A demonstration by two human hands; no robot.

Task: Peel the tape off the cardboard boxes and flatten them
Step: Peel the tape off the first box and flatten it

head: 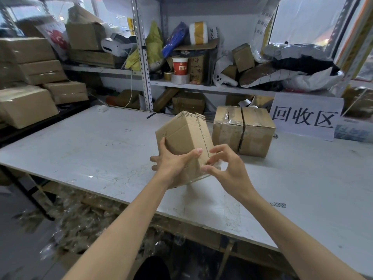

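Two cardboard boxes show. One taped box [244, 130] stands on the pale worktable [90, 142], beside a white sign [304, 118] reading 回收区. Behind, cluttered metal shelves [141, 57] hold a red cup [180, 66] marked W. Your left hand [171, 164] grips a tilted box [185, 134] above the table. Your right hand [228, 168] pinches clear tape [215, 164] at its near edge.

1. held box [182, 138]: underside and far faces hidden; near lower corner covered by left hand [173, 164].
2. clear tape [215, 165] at right hand [230, 172]: blurred; grip cannot be told.
3. stacked boxes [26, 106]: cut by left edge.
4. scrap heap [80, 219] under table [80, 150]: blurred.
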